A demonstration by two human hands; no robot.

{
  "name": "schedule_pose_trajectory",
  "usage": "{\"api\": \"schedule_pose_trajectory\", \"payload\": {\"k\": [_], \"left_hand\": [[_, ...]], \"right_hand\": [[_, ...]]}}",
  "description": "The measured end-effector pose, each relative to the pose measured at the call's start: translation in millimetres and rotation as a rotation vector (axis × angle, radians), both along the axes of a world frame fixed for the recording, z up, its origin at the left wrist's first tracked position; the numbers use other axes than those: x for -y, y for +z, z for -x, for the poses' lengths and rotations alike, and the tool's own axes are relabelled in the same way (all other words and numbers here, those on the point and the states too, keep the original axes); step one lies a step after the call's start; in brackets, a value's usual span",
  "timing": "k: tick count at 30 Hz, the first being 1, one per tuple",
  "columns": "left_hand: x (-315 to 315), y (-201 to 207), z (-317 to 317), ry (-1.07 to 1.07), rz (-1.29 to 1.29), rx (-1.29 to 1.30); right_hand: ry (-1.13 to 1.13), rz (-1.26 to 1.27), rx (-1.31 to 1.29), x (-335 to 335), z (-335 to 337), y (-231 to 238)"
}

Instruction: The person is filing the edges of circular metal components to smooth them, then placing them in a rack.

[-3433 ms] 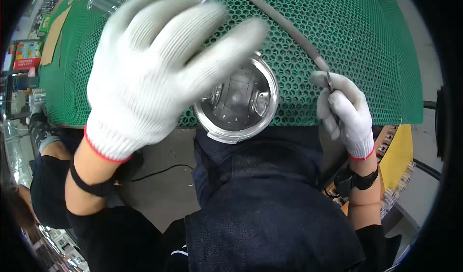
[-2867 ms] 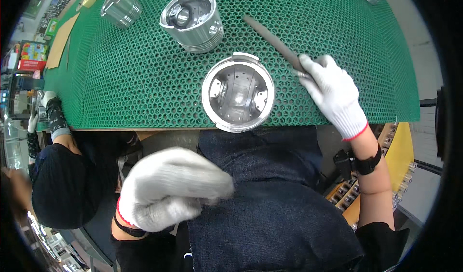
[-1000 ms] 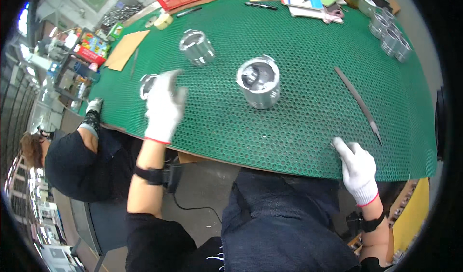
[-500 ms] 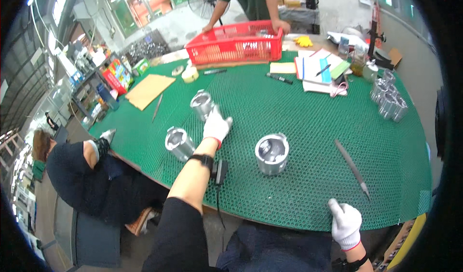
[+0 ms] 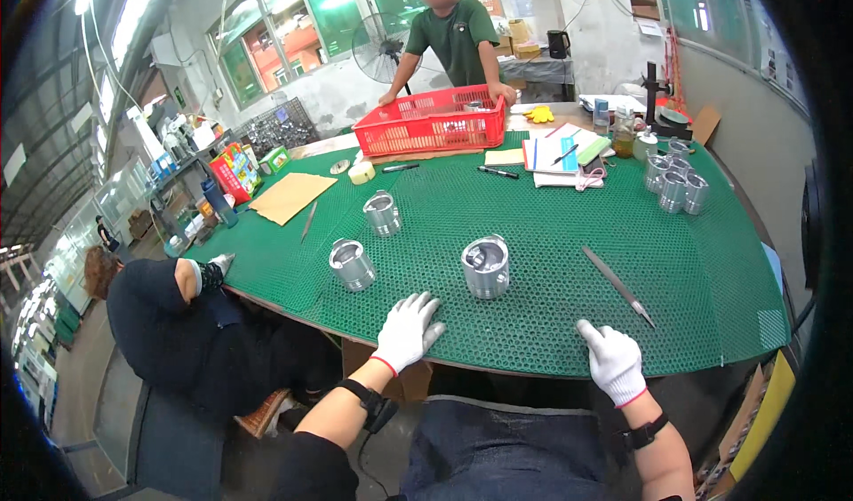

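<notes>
Three silver metal engine pistons stand on the green mesh mat (image 5: pixel 551 234): a left one (image 5: pixel 353 266), one farther back (image 5: pixel 383 214) and a right one (image 5: pixel 485 268), each with its hollow end up. My left hand (image 5: pixel 409 330), in a white glove, lies at the mat's near edge with its fingers stretched out, holding nothing, just short of the left and right pistons. At the near edge farther right, my gloved right hand (image 5: pixel 615 363) has its fingers curled in and thumb forward; nothing shows in it. A flat file (image 5: pixel 615 281) lies beyond it.
Several more pistons (image 5: pixel 673 186) stand grouped at the far right. A co-worker's hands grip a red crate (image 5: pixel 435 128) at the back. Papers (image 5: pixel 560 155), markers (image 5: pixel 498 172), tape (image 5: pixel 362 173) and brown cardboard (image 5: pixel 293 196) lie around. Another person (image 5: pixel 169 323) sits at left.
My left hand has let go of the far piston and drawn back to the near edge, its fingers now spread. That piston stays standing. The view has tilted up.
</notes>
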State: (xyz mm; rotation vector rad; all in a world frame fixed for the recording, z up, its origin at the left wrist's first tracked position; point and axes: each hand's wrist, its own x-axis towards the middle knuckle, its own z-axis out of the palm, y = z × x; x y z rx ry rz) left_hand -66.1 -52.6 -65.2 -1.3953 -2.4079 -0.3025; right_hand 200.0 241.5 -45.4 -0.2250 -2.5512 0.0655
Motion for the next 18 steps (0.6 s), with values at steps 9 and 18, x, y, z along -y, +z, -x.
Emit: {"api": "schedule_pose_trajectory", "payload": {"k": [9, 18], "left_hand": [[-0.6, -8.5, -1.5, 0.033, -0.133, 0.017], [-2.9, -11.4, -5.8, 0.049, -0.15, -0.02]], "right_hand": [[-0.001, -0.004, -0.086, 2.4, -0.6, -7.1], [-0.024, 0.007, -0.062, 2.1, -3.0, -7.5]]}}
